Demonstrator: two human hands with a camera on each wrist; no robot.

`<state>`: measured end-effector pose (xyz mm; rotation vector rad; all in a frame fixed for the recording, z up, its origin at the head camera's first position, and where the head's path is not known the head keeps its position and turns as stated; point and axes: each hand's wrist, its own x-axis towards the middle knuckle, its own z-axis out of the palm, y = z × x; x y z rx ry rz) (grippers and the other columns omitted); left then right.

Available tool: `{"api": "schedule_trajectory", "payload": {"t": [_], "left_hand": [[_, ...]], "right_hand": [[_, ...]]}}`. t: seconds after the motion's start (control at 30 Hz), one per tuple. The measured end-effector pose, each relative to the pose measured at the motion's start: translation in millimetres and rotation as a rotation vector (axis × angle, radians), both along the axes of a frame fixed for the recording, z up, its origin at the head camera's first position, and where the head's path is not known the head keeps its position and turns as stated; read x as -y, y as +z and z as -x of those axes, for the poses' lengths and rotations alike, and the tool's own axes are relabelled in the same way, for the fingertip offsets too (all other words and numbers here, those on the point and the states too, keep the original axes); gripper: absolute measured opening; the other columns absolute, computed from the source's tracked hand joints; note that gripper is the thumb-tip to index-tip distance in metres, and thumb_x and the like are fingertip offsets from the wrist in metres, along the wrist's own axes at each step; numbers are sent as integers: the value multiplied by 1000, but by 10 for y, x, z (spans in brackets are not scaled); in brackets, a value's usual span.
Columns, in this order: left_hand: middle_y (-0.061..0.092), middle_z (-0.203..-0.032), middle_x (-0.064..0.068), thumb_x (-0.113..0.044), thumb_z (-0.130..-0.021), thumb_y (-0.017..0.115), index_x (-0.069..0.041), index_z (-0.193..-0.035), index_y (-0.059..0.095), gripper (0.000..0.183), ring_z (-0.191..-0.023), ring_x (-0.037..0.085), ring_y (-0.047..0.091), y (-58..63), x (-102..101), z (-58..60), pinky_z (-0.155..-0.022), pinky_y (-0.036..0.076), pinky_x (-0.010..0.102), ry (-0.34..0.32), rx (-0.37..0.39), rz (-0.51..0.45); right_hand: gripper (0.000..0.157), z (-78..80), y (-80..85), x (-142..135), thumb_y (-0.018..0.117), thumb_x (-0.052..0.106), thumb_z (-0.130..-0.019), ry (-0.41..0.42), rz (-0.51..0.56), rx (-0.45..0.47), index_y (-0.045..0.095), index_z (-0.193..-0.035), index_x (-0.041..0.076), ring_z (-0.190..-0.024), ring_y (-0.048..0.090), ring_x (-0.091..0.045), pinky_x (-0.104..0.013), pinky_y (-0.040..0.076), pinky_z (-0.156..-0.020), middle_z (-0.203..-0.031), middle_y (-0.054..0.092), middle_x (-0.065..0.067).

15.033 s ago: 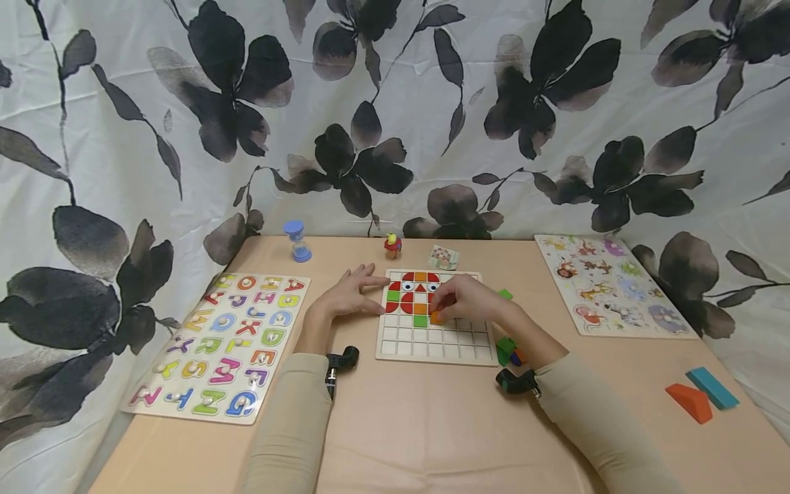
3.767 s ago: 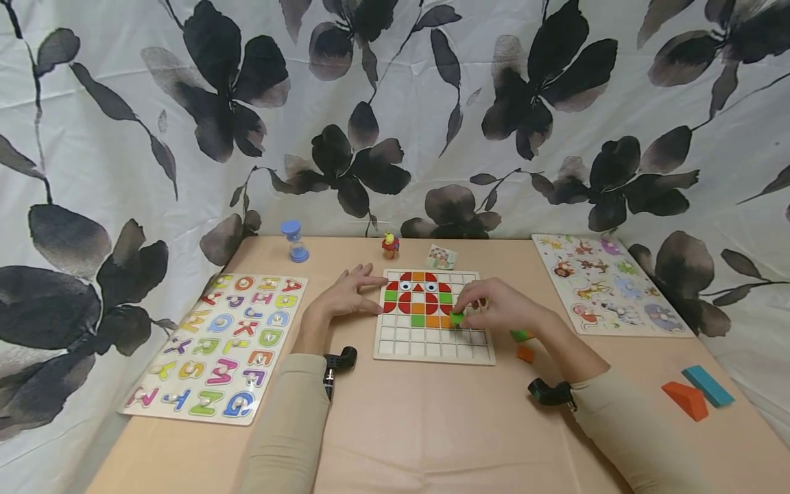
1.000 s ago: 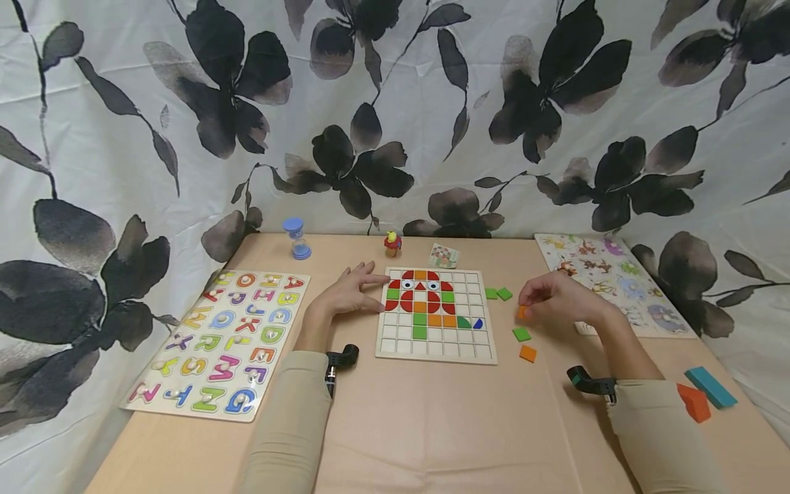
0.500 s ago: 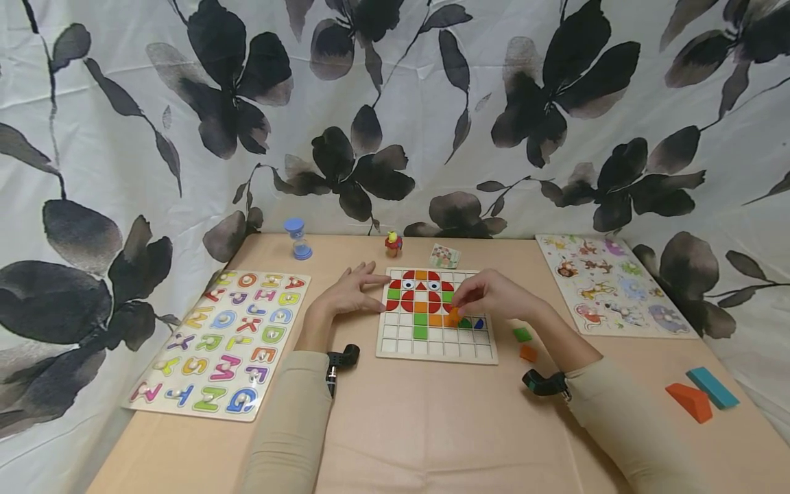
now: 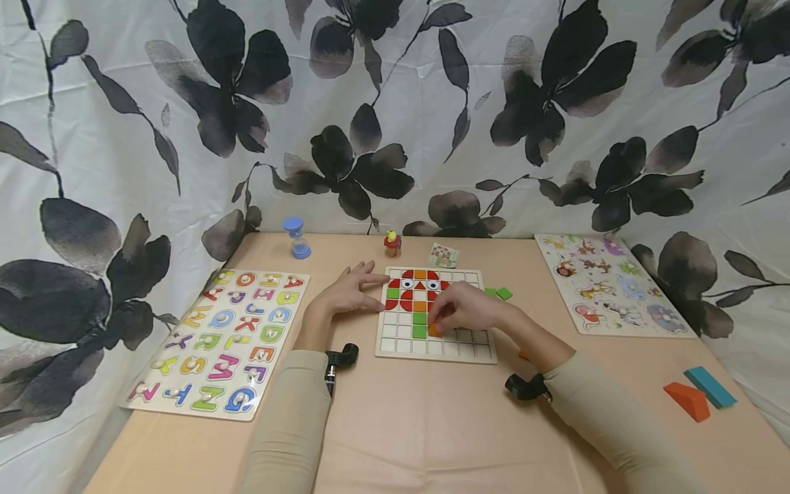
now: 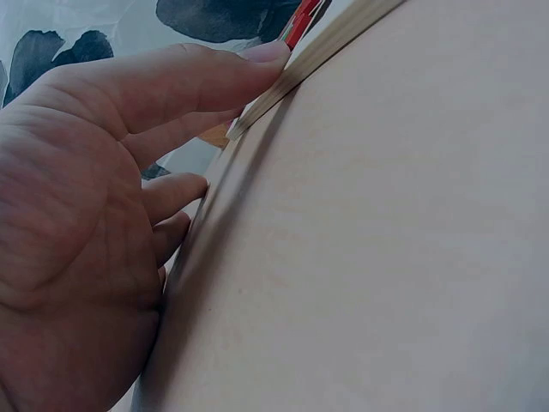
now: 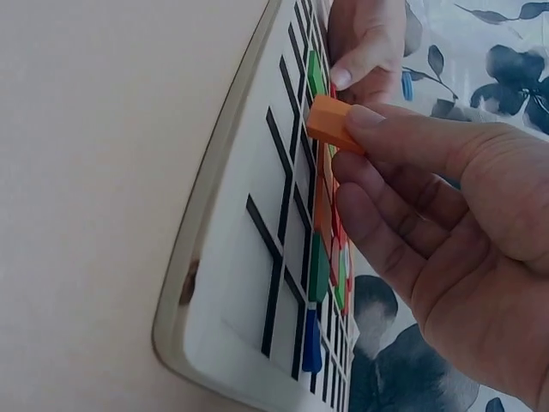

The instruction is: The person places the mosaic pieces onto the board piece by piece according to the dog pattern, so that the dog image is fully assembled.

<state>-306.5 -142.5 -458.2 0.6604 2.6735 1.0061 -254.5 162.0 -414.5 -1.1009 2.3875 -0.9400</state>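
Note:
A white grid board [image 5: 463,353] bears red, white, orange and green tiles arranged like a face with two eyes, above a column of green squares [image 5: 420,326]. My left hand [image 5: 348,291] rests at its left edge, fingers extended; in the left wrist view the thumb presses on the board's rim [image 6: 322,56]. Thumb and fingers of my right hand [image 5: 465,307] pinch an orange square tile [image 7: 333,120] close over the grid, beside the lower green square. The right wrist view shows a dark green tile [image 7: 317,268] and a blue tile [image 7: 311,343] in a row.
Loose green tiles [image 5: 504,293] lie right of the board, with an orange tile [image 5: 524,355] partly behind the right forearm. A letter puzzle [image 5: 216,343] is left, an animal puzzle [image 5: 611,288] right. Behind stand an hourglass [image 5: 297,239], a small figure [image 5: 392,244] and a picture card [image 5: 444,256].
Since the oldest frame, orange, dark green, blue and lower green tiles have joined the board. Within the last second my right hand brought the orange tile leftward from the table; my left hand stayed.

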Motion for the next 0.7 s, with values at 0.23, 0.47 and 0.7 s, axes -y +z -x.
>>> {"api": "schedule_trajectory", "payload": {"t": [0.23,0.47,0.7], "left_hand": [[18,-160,9,-41,-70,81,-29,-135,57,71,-148,29,3,4,2,-3,-119,-4,49,-2,-4,-2],[18,-160,8,-41,-70,80,-28,-135,57,70,-148,28,3,-5,10,-1,-119,-4,48,-5,-1,0],[18,-160,10,-39,-72,80,-26,-135,57,69,-148,29,3,14,4,-7,-119,-4,48,-12,5,-10]], "right_hand": [[14,-30,30,73,76,13,-83,2,-61,1,76,-96,14,-75,58,-13,-25,53,-68,-88,71,5],[14,-75,42,138,76,12,-82,-23,-135,-54,77,-96,15,-79,60,-11,-25,55,-73,-91,71,7],[19,-67,8,24,76,17,-83,-48,-146,-106,76,-101,18,-82,58,-10,-24,52,-73,-92,69,12]]}}
